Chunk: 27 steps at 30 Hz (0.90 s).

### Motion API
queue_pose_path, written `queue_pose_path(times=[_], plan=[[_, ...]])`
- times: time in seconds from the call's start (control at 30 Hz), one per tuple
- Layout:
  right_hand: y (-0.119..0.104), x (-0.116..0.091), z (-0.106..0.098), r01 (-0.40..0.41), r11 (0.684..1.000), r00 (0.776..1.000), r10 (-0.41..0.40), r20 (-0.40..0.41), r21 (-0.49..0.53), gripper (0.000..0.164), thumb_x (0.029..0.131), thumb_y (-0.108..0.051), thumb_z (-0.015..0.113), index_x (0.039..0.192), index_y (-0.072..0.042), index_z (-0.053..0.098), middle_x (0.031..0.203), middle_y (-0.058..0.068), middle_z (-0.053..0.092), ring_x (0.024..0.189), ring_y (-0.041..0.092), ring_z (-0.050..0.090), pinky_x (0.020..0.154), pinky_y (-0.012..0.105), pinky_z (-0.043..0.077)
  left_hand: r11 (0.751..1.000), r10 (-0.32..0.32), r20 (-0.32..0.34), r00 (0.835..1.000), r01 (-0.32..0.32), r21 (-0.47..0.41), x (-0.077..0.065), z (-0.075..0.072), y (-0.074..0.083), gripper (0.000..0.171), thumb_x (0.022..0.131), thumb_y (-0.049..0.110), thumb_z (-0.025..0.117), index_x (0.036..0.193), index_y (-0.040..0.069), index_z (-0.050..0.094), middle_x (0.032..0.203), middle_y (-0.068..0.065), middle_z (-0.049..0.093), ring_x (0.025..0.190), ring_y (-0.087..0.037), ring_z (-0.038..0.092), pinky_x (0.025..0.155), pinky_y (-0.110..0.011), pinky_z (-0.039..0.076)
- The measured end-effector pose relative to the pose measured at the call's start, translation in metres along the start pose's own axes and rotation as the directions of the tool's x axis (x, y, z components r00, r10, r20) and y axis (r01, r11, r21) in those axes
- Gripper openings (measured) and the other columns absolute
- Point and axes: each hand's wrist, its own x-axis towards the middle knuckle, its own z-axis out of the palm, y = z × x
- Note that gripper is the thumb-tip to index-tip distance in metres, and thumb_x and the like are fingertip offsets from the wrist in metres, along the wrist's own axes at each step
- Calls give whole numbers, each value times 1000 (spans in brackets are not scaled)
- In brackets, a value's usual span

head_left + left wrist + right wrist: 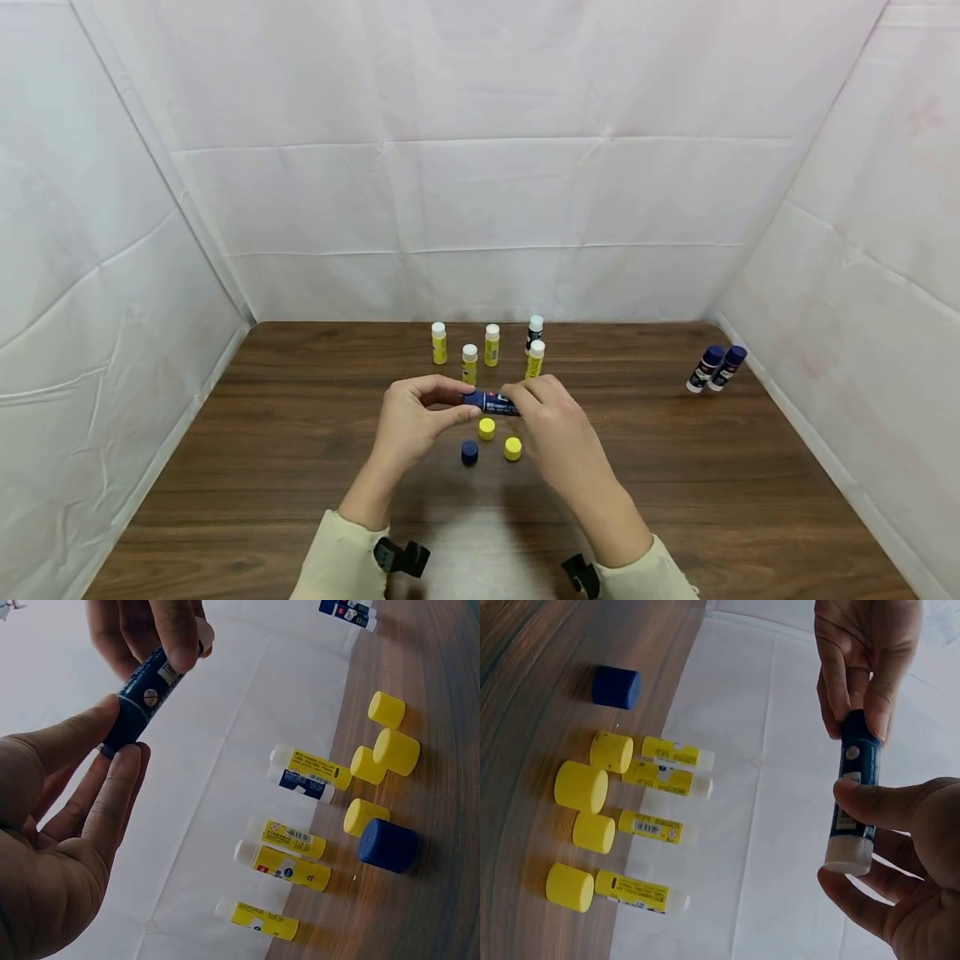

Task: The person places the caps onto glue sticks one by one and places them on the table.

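A navy glue stick (501, 404) is held level above the table between both hands. My left hand (408, 417) pinches its capped end between thumb and fingertips. From the other side my right hand (558, 425) grips the label area near the white base (849, 855). The cap (860, 726) is on the stick, partly covered by left fingers. Below the hands lie a loose blue cap (469, 452) and several yellow caps, such as one yellow cap (513, 449). Some of these are hidden behind the right hand in the head view.
Behind the hands stand several yellow glue sticks (439, 343), white ends up, plus a navy one (534, 332) partly behind another. Two navy glue sticks (705, 369) with caps up stand at the right edge. White cloth walls (480, 200) border the wooden table (315, 433).
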Motion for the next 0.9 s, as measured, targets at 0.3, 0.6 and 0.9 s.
queue_pose_path(times=[0.3,0.6,0.9], plan=[[-6,2,6,-4,1000,1000,4,-2,26,32,83,-10,85,112,-6,72,101,2,71,99,18,64,86,30,58,999,37,32,999,-36,-40,2,3,4,20,79,13,88,98,13,81,95,-7,77,88,-23,73,68,-27,59],[-10,2,8,-7,1000,997,9,-78,28,28,84,-15,86,107,-7,73,99,5,70,93,18,65,78,30,59,996,38,39,998,-35,-86,3,10,6,24,79,10,88,101,10,78,95,-10,76,85,-22,74,69,-29,61],[-7,2,5,-18,998,996,24,-89,63,28,85,-14,84,109,-6,72,99,6,71,90,18,66,75,30,59,999,36,55,998,-34,-33,5,19,7,24,79,17,89,100,15,78,95,-5,76,84,-23,73,69,-31,61]])
